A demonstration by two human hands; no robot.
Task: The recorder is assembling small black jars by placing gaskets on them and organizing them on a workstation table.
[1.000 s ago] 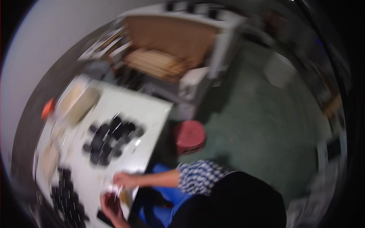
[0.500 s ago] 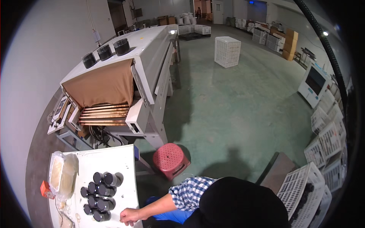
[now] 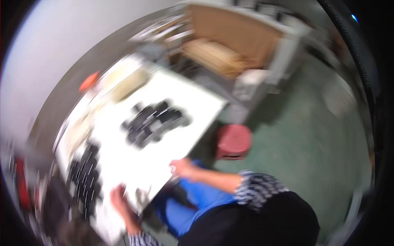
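Dark containers [image 3: 154, 124] bunch on the white table [image 3: 127, 166], likely saving space; left hand [image 3: 119, 197] over it, right hand [image 3: 182, 168] at its edge, we cannot tell finger spread or grip.

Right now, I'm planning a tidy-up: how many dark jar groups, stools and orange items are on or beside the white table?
Dark jar groups: 2 (single ones too blurred to count)
Red stool: 1
Orange item: 1
Total: 4

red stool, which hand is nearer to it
Right: the right hand is by the edge of the table, left of the red stool and lower in view; the left hand is farther left, over or on the table.
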